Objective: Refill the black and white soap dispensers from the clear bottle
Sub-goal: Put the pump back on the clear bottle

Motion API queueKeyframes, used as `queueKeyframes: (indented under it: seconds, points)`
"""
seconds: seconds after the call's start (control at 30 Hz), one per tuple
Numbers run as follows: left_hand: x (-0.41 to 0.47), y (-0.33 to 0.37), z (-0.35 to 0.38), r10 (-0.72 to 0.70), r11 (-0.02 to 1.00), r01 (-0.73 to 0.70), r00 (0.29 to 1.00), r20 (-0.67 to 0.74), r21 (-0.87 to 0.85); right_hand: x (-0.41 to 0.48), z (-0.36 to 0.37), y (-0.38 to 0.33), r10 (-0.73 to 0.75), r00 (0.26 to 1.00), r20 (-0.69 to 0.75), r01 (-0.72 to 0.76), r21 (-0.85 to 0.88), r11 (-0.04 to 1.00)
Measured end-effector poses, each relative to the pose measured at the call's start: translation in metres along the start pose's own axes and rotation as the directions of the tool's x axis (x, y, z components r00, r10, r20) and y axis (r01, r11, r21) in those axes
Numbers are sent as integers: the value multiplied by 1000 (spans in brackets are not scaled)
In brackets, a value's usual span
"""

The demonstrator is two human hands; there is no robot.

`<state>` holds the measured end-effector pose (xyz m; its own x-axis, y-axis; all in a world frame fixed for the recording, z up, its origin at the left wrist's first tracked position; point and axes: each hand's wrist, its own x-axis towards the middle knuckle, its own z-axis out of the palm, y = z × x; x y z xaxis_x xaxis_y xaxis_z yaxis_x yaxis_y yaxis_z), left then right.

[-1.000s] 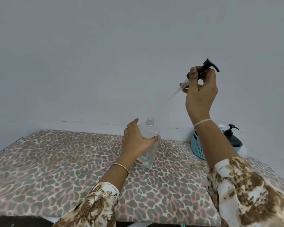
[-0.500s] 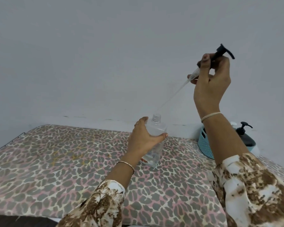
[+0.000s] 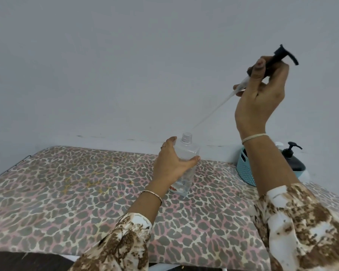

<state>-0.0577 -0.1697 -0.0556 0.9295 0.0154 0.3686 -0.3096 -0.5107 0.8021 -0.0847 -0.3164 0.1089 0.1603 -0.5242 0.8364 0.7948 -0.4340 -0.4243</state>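
Head view, looking down at 2 bare hands over a table. Fingers and thumb of the left hand (image 3: pixel 171 165) wrap around the upper body of the clear bottle (image 3: pixel 185 165), gripping it; a ring shows on 1 finger and a thin bracelet on the wrist. This bottle stands upright on the leopard-print table cover (image 3: pixel 67 192), near the middle of the table, its threaded neck open with no cap on it. Little liquid shows inside, low in the bottle.

Fingers of the right hand (image 3: pixel 260 100) pinch the collar of a black pump head (image 3: pixel 282 56), holding it raised well above the bottle and to its right. A long clear dip tube (image 3: pixel 213 112) slants from the pump down and left, its tip just above the bottle's open neck. A pale band circles the right wrist. Both sleeves are cream with brown blotches.

At the table's far right edge sits a light blue basket (image 3: pixel 245 169). A black soap dispenser (image 3: pixel 294 159) with its pump on stands inside it, partly hidden by the right forearm. Behind everything is a plain pale wall.
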Motion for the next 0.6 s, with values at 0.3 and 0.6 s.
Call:
queueKeyframes:
  seconds: [0.3, 0.6]
  points:
    - [-1, 2, 0, -10, 1000, 10, 1000, -1, 14, -37, 10, 27, 196, 854, 482, -144, -144, 979]
    - [-1, 6, -4, -27, 999, 27, 1000, 3, 44, -71, 5, 55, 422, 628, 654, -364, -232, 902]
